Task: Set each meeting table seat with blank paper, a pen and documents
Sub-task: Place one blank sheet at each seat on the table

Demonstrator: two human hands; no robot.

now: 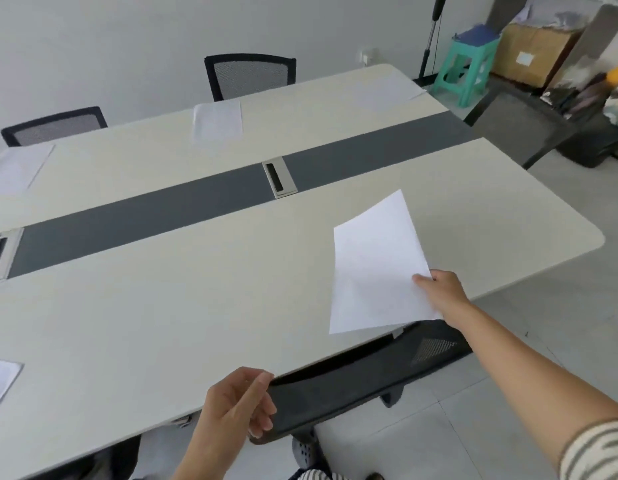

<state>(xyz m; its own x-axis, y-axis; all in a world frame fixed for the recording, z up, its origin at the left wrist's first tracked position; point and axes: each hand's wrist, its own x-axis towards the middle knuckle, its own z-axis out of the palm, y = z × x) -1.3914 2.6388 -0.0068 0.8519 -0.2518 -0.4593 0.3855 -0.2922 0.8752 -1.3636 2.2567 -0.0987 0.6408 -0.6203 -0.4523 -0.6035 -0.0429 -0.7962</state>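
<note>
Both hands are out over the near edge of the meeting table (pixel 196 306). Her right hand (pixel 439 292) reaches far forward with the arm almost straight, and its thumb and fingers pinch the near right corner of a blank sheet of paper (pixel 377 265). That sheet is close to the table's near edge, toward its right end, and it looks tilted and a bit curled, so I cannot tell if it lies flat yet. It sits right in front of a black mesh chair (pixel 352 386) pushed under the table, so I think it is being put down for that seat. Holding just one corner lets the hand slide the sheet into place. Left hand (pixel 238 403) hangs loose near the table's near edge, fingers half curled and holding nothing. Other sheets (pixel 217 123) already lie by the far edge and near left corner. No pens or documents show.
</note>
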